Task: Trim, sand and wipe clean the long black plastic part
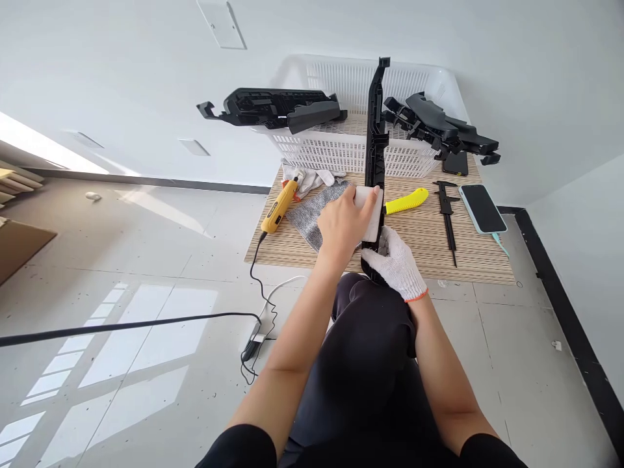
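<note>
A long black plastic part [376, 123] stands upright over the low wooden board [429, 240], its lower end near my knee. My right hand [396, 261], in a white knit glove, grips the bottom of the part. My bare left hand [342, 222] presses a white sponge block [369, 214] against the part's left side, fingers closed on it. A grey cloth [312, 208] lies under my left hand.
A white slotted basket [341, 153] at the back carries black plastic parts [273, 109] on its rim. A yellow corded tool [277, 207], white gloves [312, 177], yellow utility knife [407, 201], black caliper [447, 211] and phone [481, 208] lie on the board. A cable [146, 323] crosses the floor.
</note>
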Available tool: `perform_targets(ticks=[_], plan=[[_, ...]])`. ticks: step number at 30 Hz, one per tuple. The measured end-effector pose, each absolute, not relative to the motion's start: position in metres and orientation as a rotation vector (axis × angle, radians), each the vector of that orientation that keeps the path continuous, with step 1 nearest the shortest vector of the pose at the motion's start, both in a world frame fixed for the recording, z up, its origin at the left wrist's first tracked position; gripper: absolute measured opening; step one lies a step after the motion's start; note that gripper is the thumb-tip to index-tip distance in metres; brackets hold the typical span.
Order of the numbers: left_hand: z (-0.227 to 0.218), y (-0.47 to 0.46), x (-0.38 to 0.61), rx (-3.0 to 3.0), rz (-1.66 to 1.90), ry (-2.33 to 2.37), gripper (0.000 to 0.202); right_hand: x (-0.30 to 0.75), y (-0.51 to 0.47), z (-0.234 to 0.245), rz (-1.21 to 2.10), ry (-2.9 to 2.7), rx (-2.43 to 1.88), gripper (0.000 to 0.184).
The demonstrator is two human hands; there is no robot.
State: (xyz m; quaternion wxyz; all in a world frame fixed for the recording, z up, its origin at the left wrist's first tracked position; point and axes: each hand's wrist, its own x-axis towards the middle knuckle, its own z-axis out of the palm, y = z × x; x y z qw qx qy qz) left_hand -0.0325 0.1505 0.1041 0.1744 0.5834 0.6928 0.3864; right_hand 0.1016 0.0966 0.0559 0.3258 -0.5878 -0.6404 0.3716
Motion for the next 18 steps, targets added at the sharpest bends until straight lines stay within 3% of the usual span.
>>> perform_targets(ticks=[3,18], plan=[[0.102,0.150,-0.034,1.659,1.057,1.979,0.054,0.101,0.097,0.054,1.010,-1.643,-1.569,0.047],[0.098,0.149,-0.056,1.637,1.023,1.921,0.065,0.101,0.098,0.043,1.039,-1.592,-1.479,0.050]])
